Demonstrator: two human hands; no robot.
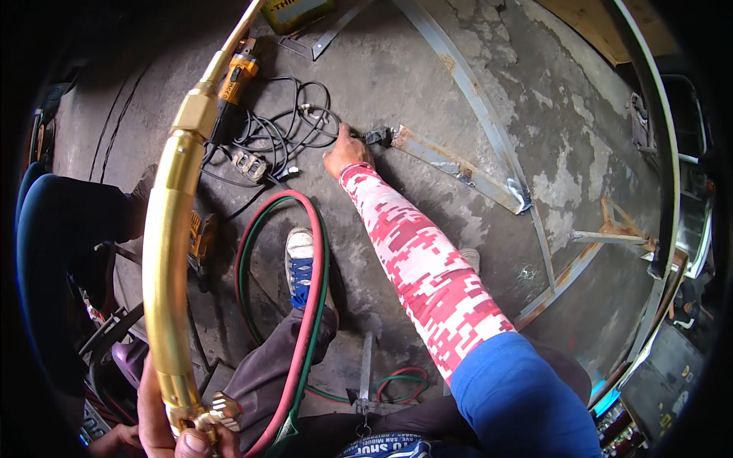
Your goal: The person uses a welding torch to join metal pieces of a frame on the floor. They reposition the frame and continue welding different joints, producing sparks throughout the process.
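Holding torch (168, 252) tip-up at left, near camera; clamping fingers of left hand (156, 427) on valve (219, 412) end | holding right hand (349, 155) low beside dark piece (376, 137); unable to be telling finger closure | probably best: steadying torch, keeping hose (318, 259) clear of shoe (300, 263)

From the fingers of the right hand (349, 155) upward, a hand could pass above the concrete floor (374, 72), between the tangled black cable (286, 126) and the long flat bar (477, 88). On the left the cable loops are just beside these fingers, so the passage is difficult. On the right, a dark clamp-like piece (377, 137) and the rusty bar (435, 156) obstruct a low movement. Nearer the body, the red hose (311, 229) — curving upward — and the brass torch (166, 252) block the left side.
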